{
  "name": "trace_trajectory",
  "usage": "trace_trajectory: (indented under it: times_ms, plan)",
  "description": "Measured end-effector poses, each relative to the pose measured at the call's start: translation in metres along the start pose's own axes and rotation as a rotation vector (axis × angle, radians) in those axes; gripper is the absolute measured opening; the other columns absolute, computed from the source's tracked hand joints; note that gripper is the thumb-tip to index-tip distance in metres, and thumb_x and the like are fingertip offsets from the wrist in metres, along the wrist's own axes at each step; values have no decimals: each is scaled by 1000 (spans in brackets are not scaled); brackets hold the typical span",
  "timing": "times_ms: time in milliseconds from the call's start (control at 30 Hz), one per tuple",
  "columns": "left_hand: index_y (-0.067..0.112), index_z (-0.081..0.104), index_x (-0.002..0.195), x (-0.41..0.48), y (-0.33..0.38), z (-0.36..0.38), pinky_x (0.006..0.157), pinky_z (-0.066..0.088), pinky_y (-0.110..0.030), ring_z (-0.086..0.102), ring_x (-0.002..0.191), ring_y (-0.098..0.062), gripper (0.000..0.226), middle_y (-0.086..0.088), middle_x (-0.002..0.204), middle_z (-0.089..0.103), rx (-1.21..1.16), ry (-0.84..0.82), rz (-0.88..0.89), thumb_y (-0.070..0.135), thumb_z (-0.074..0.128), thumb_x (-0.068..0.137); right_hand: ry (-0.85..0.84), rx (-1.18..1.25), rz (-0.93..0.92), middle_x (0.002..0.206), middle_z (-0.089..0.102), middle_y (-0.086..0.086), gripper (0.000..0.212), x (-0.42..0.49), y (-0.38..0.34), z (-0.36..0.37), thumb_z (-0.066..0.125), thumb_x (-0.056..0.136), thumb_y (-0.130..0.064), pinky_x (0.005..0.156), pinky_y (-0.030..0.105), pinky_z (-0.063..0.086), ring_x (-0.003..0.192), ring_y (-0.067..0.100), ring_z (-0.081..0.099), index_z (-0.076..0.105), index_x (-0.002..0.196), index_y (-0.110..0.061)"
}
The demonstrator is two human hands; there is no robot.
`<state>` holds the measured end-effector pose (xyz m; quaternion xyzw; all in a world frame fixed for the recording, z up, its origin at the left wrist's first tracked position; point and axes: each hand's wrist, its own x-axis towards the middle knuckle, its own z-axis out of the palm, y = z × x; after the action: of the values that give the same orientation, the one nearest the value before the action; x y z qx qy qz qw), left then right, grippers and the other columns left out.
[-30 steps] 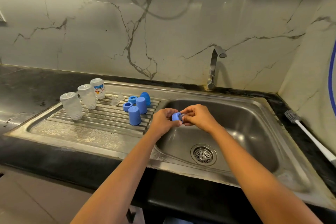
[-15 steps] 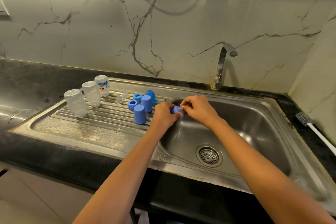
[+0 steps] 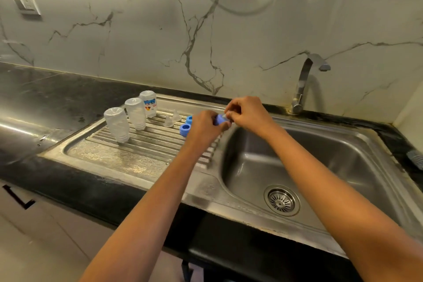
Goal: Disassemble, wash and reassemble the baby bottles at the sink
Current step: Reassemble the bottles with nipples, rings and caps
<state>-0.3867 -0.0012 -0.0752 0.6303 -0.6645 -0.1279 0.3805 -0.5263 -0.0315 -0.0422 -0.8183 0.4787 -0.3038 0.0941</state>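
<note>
My left hand (image 3: 204, 129) grips a blue bottle ring (image 3: 219, 119) above the right end of the ribbed drainboard (image 3: 146, 142). My right hand (image 3: 248, 115) pinches a clear teat (image 3: 226, 117) at the ring's opening. Three clear bottles stand upside down on the drainboard: one in front (image 3: 117, 124), one in the middle (image 3: 136, 113), and one with a printed label (image 3: 148, 103) at the back. Two clear teats (image 3: 172, 118) and two blue rings (image 3: 185, 126) sit beside them. My left hand hides the blue caps.
The steel sink basin (image 3: 320, 167) with its drain strainer (image 3: 281, 200) lies to the right. A bent tap (image 3: 304, 82) rises at the back. A brush head (image 3: 415, 158) shows at the right edge. Black counter (image 3: 45, 94) runs to the left.
Both hands, still holding the blue ring, have shifted left from over the basin to over the drainboard's right end. My view has swung right and closer, and the blue caps are now covered.
</note>
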Motion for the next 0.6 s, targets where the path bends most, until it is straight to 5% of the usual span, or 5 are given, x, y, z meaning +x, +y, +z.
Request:
trace_trajectory:
  times_ms: [67, 133, 233, 400, 600]
  plan:
    - [16, 64, 107, 7, -13, -18, 58, 39, -8, 58, 72, -7, 34, 4, 84, 65, -128, 17, -17, 40, 71, 84, -33, 11, -24, 81, 66, -1, 12, 17, -15, -1, 64, 87, -13, 67, 17, 46, 72, 7, 58, 72, 95, -11]
    - [12, 57, 127, 16, -31, -32, 73, 54, -23, 64, 90, -15, 48, -3, 104, 67, -304, 60, -101, 40, 66, 89, -76, 9, -47, 83, 63, -1, 13, 33, -30, 3, 63, 88, -11, 62, 12, 38, 70, 4, 54, 70, 99, -9]
    - [7, 58, 121, 28, -68, -47, 73, 55, -32, 64, 93, -22, 37, -9, 103, 65, -511, 186, -246, 36, 52, 98, -171, 6, -64, 92, 68, 5, 16, 55, -47, 20, 65, 84, -6, 71, 17, 44, 80, 10, 60, 71, 99, -7]
    - [9, 58, 120, 32, -126, -56, 94, 52, -46, 62, 103, -25, 35, -12, 114, 65, -359, 258, -402, 35, 52, 98, -367, -85, -95, 95, 65, 4, 20, 78, -73, 64, 64, 81, 2, 82, 31, 54, 90, 19, 64, 73, 94, -11]
    - [7, 58, 122, 38, -155, -52, 94, 52, -46, 61, 106, -26, 38, -12, 118, 64, -222, 176, -425, 32, 59, 94, -583, -251, -69, 92, 63, 3, 15, 90, -83, 111, 73, 80, -8, 68, 26, 54, 75, 17, 62, 73, 93, -16]
